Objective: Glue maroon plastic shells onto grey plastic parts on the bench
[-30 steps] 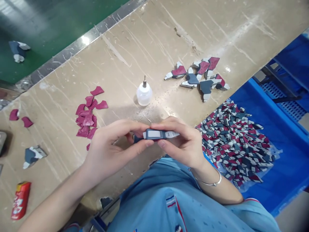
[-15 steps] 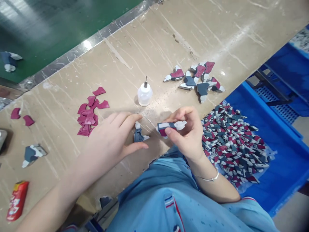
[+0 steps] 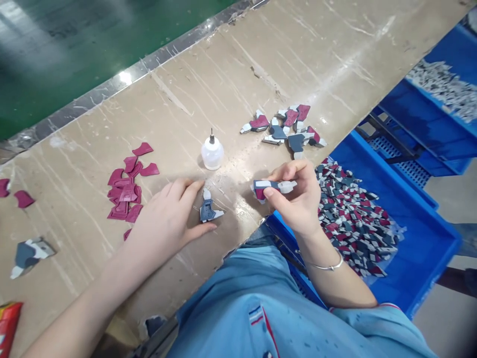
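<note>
On the near side of the bottle (image 3: pixel 212 154), the right hand (image 3: pixel 300 205) pinches a maroon-and-grey part (image 3: pixel 261 184), while the left hand (image 3: pixel 166 215), thumb and fingers spread wide, is just beside a grey-and-white piece (image 3: pixel 207 211).

We see a scuffed tan tabletop (image 3: pixel 223 99) edged by a shiny grey metal strip (image 3: pixel 169 49), a glossy green surface (image 3: pixel 112 35) catching white glare (image 3: pixel 18 25), and pale floor (image 3: pixel 447 199).

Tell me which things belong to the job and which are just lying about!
Likely job things: held piece in right fingers, blue-grey piece by left fingers, maroon pieces, bottle, piece cluster, blue bin of pieces.

Probably just lying about: red packet.
</note>
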Action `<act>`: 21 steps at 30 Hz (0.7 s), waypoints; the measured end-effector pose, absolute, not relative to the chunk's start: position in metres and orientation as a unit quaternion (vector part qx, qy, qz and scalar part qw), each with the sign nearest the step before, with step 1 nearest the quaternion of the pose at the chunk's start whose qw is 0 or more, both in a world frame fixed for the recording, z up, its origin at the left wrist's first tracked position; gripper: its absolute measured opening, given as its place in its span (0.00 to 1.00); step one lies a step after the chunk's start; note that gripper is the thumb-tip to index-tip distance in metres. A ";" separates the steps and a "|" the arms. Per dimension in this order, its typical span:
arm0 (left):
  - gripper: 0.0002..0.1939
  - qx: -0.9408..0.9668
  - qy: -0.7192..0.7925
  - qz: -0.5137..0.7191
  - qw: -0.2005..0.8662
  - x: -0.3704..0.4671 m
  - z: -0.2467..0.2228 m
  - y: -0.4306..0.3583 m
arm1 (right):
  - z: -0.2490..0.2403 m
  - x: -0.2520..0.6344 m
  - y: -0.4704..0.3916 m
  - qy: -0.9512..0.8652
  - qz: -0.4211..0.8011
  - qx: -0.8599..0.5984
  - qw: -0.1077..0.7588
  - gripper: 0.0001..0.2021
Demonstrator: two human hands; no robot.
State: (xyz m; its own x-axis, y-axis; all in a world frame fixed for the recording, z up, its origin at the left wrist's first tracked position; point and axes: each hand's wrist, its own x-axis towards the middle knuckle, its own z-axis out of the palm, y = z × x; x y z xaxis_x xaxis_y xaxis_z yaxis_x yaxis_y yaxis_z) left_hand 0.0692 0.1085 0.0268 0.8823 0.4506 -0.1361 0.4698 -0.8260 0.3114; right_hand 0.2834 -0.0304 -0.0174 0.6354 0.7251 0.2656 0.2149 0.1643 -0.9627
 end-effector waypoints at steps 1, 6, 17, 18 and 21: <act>0.34 0.952 0.246 -0.030 0.178 0.070 0.027 0.109 | -0.016 0.282 -0.032 -0.386 0.195 -0.609 0.665 0.22; 0.27 0.939 0.270 -0.027 0.211 0.075 0.027 0.109 | -0.014 0.284 -0.041 -0.406 0.237 -0.584 0.662 0.21; 0.26 0.802 0.324 0.058 0.499 0.066 0.028 0.089 | -0.022 0.315 -0.053 -0.498 0.045 -0.731 0.464 0.13; 0.25 0.796 0.329 0.061 0.505 0.063 0.028 0.086 | -0.018 0.304 -0.052 -0.497 0.053 -0.709 0.498 0.11; 0.25 0.780 0.349 0.089 0.511 0.050 0.023 0.078 | -0.009 0.263 -0.037 -0.467 0.308 -0.557 0.613 0.19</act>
State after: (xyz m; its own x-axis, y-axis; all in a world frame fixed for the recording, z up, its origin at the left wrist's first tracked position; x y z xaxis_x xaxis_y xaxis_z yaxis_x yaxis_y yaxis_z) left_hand 0.0497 0.0782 0.0230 0.7401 0.6362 -0.2180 0.4537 -0.2332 0.8601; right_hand 0.2627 -0.0374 -0.0091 0.3741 0.8986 0.2293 0.1423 0.1887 -0.9717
